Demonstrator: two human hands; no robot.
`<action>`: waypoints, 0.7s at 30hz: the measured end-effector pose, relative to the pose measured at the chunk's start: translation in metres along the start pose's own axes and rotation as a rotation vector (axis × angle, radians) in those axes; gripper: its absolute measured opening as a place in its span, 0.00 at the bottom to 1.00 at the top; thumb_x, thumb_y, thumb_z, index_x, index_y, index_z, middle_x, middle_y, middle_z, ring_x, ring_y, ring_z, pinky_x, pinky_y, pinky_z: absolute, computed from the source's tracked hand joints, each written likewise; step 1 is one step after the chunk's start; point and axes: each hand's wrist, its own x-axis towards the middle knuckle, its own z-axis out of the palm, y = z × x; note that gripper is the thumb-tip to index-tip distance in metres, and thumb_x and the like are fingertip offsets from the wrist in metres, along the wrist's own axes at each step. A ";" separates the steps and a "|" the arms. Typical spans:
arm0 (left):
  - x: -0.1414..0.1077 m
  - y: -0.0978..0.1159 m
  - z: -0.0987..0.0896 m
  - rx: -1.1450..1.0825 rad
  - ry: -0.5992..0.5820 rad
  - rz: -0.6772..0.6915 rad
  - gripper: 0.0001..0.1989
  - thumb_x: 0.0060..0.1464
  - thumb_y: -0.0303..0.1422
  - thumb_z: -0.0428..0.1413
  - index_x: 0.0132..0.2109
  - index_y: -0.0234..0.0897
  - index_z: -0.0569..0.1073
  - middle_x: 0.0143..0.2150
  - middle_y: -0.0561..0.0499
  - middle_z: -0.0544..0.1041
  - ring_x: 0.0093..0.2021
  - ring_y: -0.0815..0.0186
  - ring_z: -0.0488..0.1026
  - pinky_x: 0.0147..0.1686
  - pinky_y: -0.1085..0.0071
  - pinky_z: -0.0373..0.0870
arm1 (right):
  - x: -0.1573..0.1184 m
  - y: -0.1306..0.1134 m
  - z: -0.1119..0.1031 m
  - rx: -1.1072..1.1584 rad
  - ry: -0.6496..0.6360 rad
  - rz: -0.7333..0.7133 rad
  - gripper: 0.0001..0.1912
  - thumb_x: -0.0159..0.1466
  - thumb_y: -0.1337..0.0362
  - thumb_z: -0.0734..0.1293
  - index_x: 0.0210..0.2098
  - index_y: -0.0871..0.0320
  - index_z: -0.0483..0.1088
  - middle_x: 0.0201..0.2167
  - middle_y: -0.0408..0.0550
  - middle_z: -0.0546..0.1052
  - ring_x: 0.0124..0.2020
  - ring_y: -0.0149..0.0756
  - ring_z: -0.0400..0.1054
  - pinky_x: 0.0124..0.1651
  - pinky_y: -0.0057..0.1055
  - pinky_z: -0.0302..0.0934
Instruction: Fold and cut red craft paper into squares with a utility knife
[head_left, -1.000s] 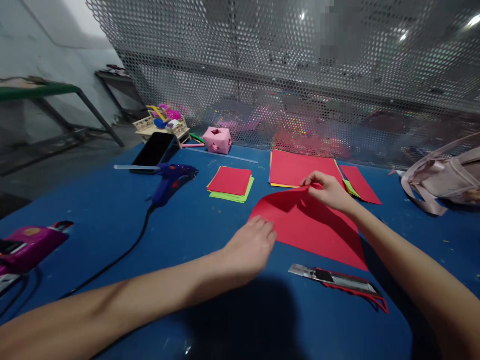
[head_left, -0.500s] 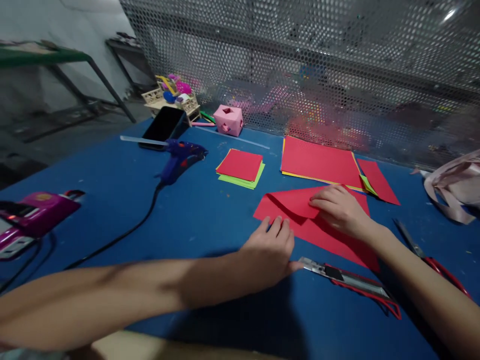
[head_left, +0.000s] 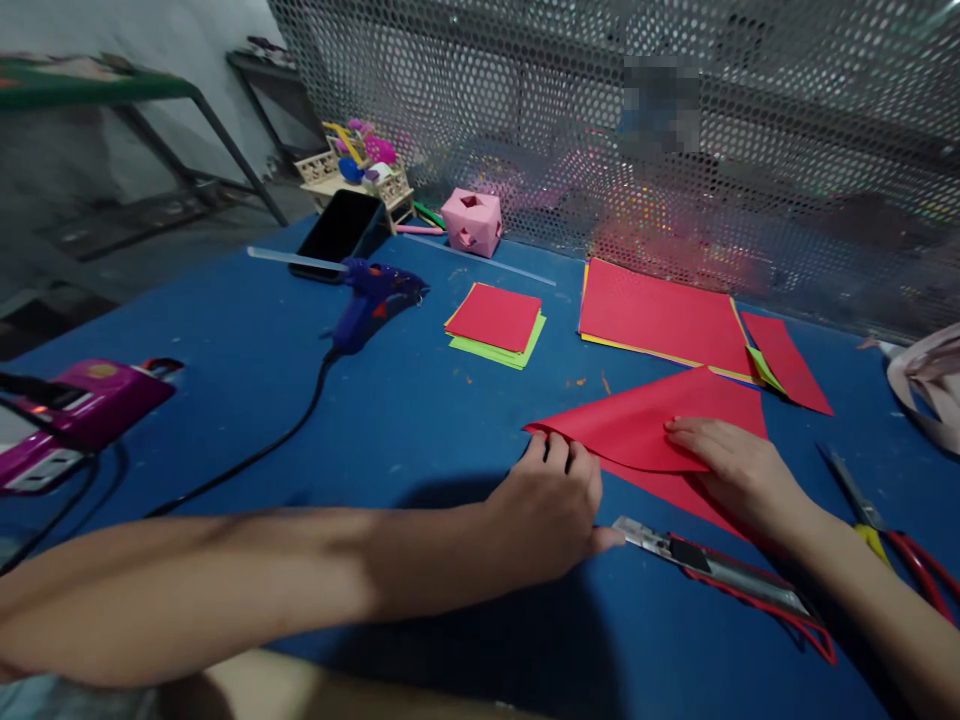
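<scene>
- Magenta power strip (head_left: 105, 400).
- Blue glue gun (head_left: 365, 300), its stick (head_left: 296, 258) overlapping the phone (head_left: 341, 232).
- Square paper stack (head_left: 496, 318).
- Left hand (head_left: 551, 500): fingers slightly spread, tips at the red sheet (head_left: 637, 425).
- Red sheet: partly folded, on the blue table (head_left: 247, 350).
- Utility knife (head_left: 727, 572), crowding the left thumb (head_left: 607, 540).
- Right hand (head_left: 742, 475): fingers together on the fold; cannot tell whether they pinch.
- Scissors (head_left: 874, 520) beside the right forearm (head_left: 862, 585).

Free gap between square papers (head_left: 493, 318) and red sheet (head_left: 637, 425); cutter (head_left: 720, 570) by left hand (head_left: 551, 510)

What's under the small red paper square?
Lime-green paper juts out at its front and right; a yellow sliver shows at the left edge. Everything else there is hidden by the red square.
</scene>
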 end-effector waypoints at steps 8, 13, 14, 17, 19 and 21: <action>-0.001 -0.010 -0.015 0.019 -0.145 -0.109 0.30 0.60 0.53 0.49 0.46 0.25 0.76 0.38 0.32 0.78 0.39 0.48 0.76 0.37 0.57 0.71 | -0.003 -0.014 0.000 -0.126 0.003 -0.036 0.12 0.65 0.71 0.61 0.44 0.59 0.75 0.47 0.57 0.80 0.49 0.48 0.75 0.45 0.41 0.74; 0.001 -0.021 -0.029 0.014 -0.268 -0.182 0.29 0.57 0.52 0.54 0.38 0.24 0.78 0.35 0.31 0.78 0.36 0.49 0.76 0.33 0.61 0.71 | -0.002 -0.017 -0.005 -0.169 -0.028 -0.072 0.13 0.67 0.71 0.59 0.42 0.60 0.75 0.46 0.57 0.80 0.48 0.47 0.75 0.44 0.39 0.74; 0.002 -0.025 -0.032 -0.013 -0.285 -0.176 0.27 0.58 0.50 0.54 0.37 0.25 0.78 0.34 0.32 0.78 0.34 0.50 0.76 0.32 0.61 0.70 | -0.002 -0.017 -0.006 -0.167 -0.032 -0.070 0.13 0.67 0.71 0.59 0.42 0.60 0.75 0.46 0.57 0.80 0.47 0.46 0.76 0.44 0.39 0.73; 0.008 -0.044 -0.037 -0.112 -0.399 -0.094 0.14 0.61 0.36 0.54 0.33 0.30 0.77 0.30 0.39 0.78 0.31 0.56 0.76 0.27 0.67 0.67 | -0.002 -0.018 -0.008 -0.149 -0.045 -0.061 0.13 0.67 0.71 0.59 0.44 0.60 0.75 0.45 0.57 0.80 0.47 0.45 0.76 0.44 0.39 0.73; 0.013 -0.060 -0.038 -0.164 -0.453 -0.073 0.09 0.60 0.29 0.53 0.34 0.32 0.76 0.33 0.42 0.78 0.32 0.57 0.77 0.26 0.69 0.64 | -0.003 -0.018 -0.008 -0.138 -0.048 -0.052 0.14 0.67 0.71 0.59 0.44 0.60 0.75 0.46 0.57 0.80 0.47 0.46 0.75 0.43 0.39 0.73; 0.018 -0.074 -0.035 -0.214 -0.417 -0.107 0.08 0.60 0.26 0.51 0.39 0.33 0.75 0.35 0.43 0.78 0.34 0.58 0.77 0.26 0.70 0.63 | -0.003 -0.019 -0.008 -0.126 -0.050 -0.049 0.14 0.67 0.71 0.59 0.45 0.60 0.76 0.46 0.57 0.80 0.48 0.46 0.75 0.43 0.40 0.74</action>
